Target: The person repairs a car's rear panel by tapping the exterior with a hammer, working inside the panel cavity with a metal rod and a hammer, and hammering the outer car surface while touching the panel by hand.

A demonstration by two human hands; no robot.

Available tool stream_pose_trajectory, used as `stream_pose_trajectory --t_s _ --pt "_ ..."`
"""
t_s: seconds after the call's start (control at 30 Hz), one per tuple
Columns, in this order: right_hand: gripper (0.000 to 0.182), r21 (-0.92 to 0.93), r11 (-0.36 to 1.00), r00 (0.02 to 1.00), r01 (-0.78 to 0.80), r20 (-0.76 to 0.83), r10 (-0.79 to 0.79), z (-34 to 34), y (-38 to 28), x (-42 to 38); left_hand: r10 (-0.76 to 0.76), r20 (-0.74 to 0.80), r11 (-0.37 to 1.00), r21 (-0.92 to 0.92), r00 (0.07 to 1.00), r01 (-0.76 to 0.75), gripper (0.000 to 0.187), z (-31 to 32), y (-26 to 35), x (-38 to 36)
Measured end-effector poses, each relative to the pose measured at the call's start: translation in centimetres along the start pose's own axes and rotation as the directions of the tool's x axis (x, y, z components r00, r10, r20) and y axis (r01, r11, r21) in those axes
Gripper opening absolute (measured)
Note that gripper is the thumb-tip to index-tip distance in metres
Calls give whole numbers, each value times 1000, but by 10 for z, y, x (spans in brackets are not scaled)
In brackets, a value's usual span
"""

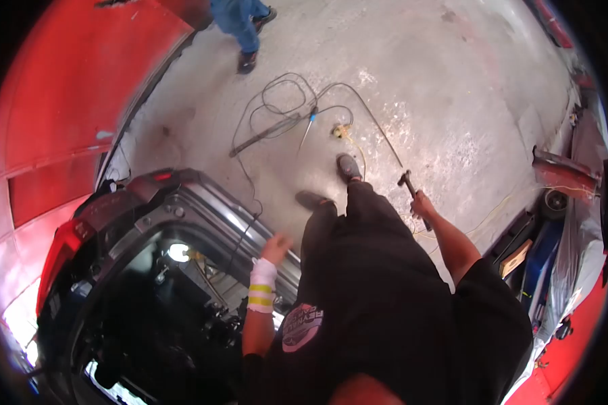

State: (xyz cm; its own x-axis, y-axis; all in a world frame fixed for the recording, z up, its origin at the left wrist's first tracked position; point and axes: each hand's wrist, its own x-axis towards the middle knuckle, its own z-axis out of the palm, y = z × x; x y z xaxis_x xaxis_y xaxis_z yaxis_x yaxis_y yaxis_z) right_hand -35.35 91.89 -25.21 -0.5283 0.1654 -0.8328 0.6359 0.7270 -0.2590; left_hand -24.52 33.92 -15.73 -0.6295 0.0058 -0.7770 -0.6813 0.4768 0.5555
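Right hand (422,202), right of centre — fingers are wrapping closed around the handle of a hammer (412,192), head pointing up toward the middle of the frame, handle running down past the fist. The tool is hanging clear of the bodywork, not touching it.

Left hand (275,248), centre, with a white wrap and yellow bands at the wrist — fingers are lying loosely spread, holding nothing, hovering at or on the grey edge of the open car frame (203,209); contact cannot be told.

Engine bay (169,317), lower left — standing open, a lamp glowing inside.

Floor (452,88), upper half — cables (284,108) are lying in loops, apart from both hands.

Another person's legs (240,27), top left.

Progress, as a judgement: hammer is in hand but not applied; work on the frame edge appears to remain.
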Motion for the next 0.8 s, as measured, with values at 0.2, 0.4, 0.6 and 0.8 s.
stream_pose_trajectory --t_s 0.2,0.4,0.6,0.8 --pt "23 88 992 994 87 53 -91 13 -76 -12 621 -55 12 -997 782 -80 65 -82 92 -51" --pt "15 19 983 969 185 163 -186 40 -97 -18 238 -367 11 -925 899 -380 59 -99 78 -62" --pt "25 -442 742 855 505 141 -498 54 -27 59 20 -397 426 -827 917 -367 39 -73 28 -67" --pt "12 -122 963 949 240 237 -206 30 -120 9 242 -457 954 271 856 -125 49 -89 22 -61"
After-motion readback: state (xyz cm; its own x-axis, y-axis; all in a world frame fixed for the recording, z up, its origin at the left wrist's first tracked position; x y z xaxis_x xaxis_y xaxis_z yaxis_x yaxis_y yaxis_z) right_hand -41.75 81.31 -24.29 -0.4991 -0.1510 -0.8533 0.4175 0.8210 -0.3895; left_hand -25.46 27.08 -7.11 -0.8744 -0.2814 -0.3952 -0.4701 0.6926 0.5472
